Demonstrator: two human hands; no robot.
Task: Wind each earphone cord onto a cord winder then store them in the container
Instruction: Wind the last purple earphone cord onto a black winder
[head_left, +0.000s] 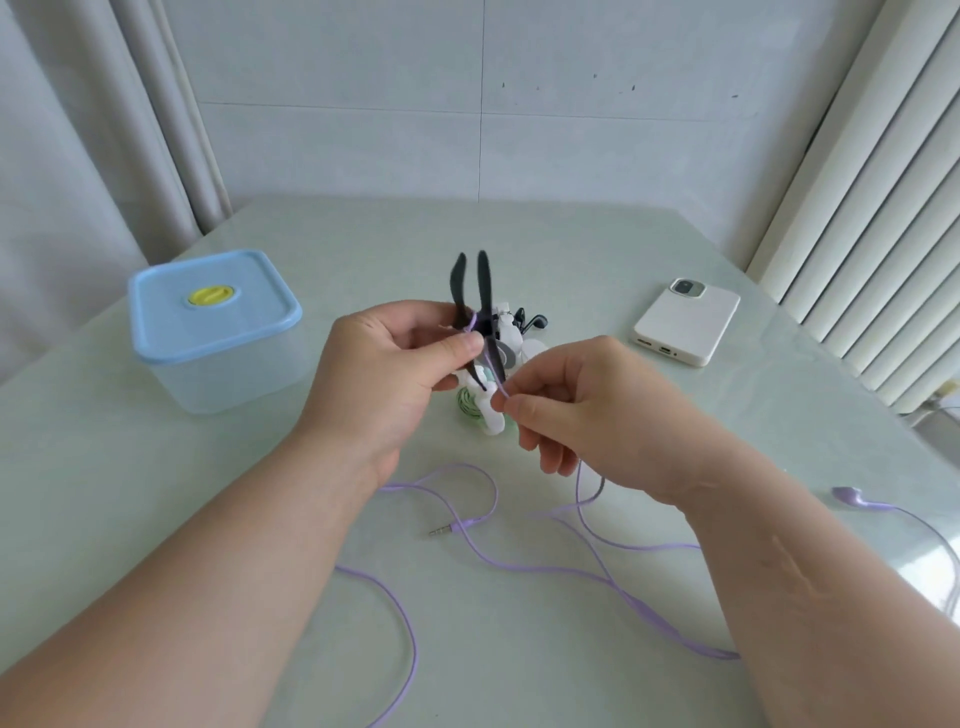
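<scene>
My left hand (395, 358) holds the black cord winder (480, 291) up over the table (571, 249), thumb and fingers clamped on its middle, two prongs pointing up and away from me. The purple earphone cord (519, 564) has a turn round the winder's waist right by my thumb tip. My right hand (582, 400) pinches the cord between thumb and forefinger just below the winder, other fingers curled under. The rest of the cord lies loose in loops on the table near me, jack plug (439, 531) bare between my forearms, one purple earbud (852, 496) off to the right. The container (208, 332) sits far left, well apart from my hands, blue lid on with a yellow knob. A small pile of white and green wound earphones (491, 413) sits behind my hands, partly hidden. White phone (685, 322) lies face down on the right
</scene>
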